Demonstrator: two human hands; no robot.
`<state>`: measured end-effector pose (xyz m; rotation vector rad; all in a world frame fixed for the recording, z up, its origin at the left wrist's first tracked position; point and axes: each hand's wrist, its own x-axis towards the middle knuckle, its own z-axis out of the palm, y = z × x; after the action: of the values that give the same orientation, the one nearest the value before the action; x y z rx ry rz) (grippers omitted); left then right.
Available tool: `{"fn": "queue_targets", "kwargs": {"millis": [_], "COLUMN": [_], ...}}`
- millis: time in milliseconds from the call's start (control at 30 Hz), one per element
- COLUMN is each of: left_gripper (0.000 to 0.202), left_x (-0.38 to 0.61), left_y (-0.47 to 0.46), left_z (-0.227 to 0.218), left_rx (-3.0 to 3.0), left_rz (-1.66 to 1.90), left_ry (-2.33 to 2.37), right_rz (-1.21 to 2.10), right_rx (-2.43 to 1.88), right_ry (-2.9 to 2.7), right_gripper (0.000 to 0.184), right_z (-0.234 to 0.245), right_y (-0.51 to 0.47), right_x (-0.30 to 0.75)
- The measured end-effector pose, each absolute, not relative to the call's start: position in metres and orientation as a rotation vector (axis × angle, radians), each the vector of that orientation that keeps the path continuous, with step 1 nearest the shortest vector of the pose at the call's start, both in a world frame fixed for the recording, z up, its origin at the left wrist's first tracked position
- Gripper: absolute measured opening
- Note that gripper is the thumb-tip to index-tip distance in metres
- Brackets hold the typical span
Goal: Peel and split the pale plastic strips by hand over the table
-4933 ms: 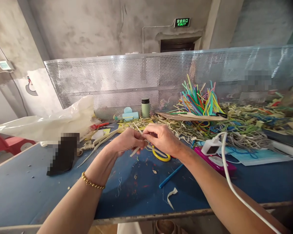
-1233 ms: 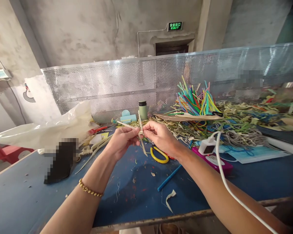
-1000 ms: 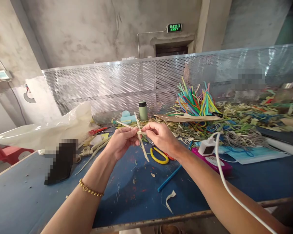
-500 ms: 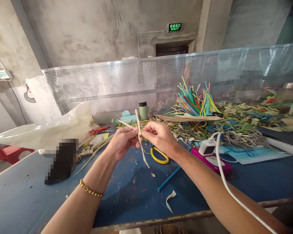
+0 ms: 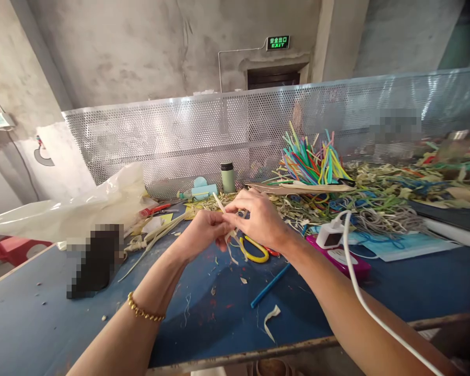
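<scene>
Viewing this remotely through the head cam, so nearest stuff first: a curled pale scrap (image 5: pixel 272 313) lies on the blue tabletop (image 5: pixel 215 329) by the front edge, then a blue stick (image 5: pixel 270 286), then yellow-handled scissors (image 5: pixel 257 258) partly hidden behind my right hand (image 5: pixel 258 216). The pale strips (image 5: pixel 218 202) are up between both hands, above the table. I've got the left hand (image 5: pixel 203 232) curled in, thumb and fingers pinched on them, and the right pinching too, fingertips all bunched together; exactly where each pad lands is hidden. One end pokes up and away, loose tails dangle below. My guess: practically weightless, bendy, kinda papery, easy to crease or split, so I'd pinch near the middle, not out on the tails. Past that, dried leafy scraps (image 5: pixel 290 207), a green bottle (image 5: pixel 227 180) and the perforated metal panel (image 5: pixel 180 146).
</scene>
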<state>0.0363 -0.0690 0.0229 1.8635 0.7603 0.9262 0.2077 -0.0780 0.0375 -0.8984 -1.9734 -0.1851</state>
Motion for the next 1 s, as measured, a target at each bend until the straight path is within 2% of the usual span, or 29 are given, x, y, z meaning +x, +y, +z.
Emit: {"fn": "queue_targets", "kwargs": {"millis": [167,267,433,567,667,767,833,933,1000], "left_gripper": [0.028,0.026,0.03,0.026,0.024,0.023,0.024,0.024,0.024], "left_x": [0.032,0.031,0.034,0.033,0.031,0.03,0.03,0.031,0.032], "left_y": [-0.069,-0.072,-0.076,-0.076,-0.075,-0.072,-0.071,-0.068,-0.067], "left_z": [0.022,0.024,0.026,0.025,0.026,0.026,0.026,0.026,0.026], "left_rx": [1.771,1.739,1.746,1.732,1.703,1.643,1.601,1.535,1.491], "left_rz": [0.836,0.815,0.758,0.74,0.761,0.867,0.934,1.021,1.093], "left_ry": [0.765,0.753,0.74,0.697,0.658,0.634,0.612,0.604,0.607], "right_rz": [0.216,0.339,0.305,0.29,0.031,-0.178,-0.011,0.332,0.346], "right_rx": [-0.908,-0.857,-0.819,-0.796,-0.788,-0.925,-1.031,-1.039,-1.066], "right_ry": [-1.982,-1.967,-1.892,-1.913,-1.844,-1.642,-1.677,-1.709,-1.55], "right_gripper": [0.012,0.012,0.011,0.011,0.012,0.024,0.036,0.038,0.05], "right_z": [0.036,0.036,0.034,0.034,0.038,0.042,0.043,0.04,0.038], "right_y": [-0.08,-0.079,-0.079,-0.081,-0.079,-0.075,-0.073,-0.07,-0.069], "right_x": [0.205,0.205,0.201,0.199,0.205,0.214,0.218,0.218,0.216]}}
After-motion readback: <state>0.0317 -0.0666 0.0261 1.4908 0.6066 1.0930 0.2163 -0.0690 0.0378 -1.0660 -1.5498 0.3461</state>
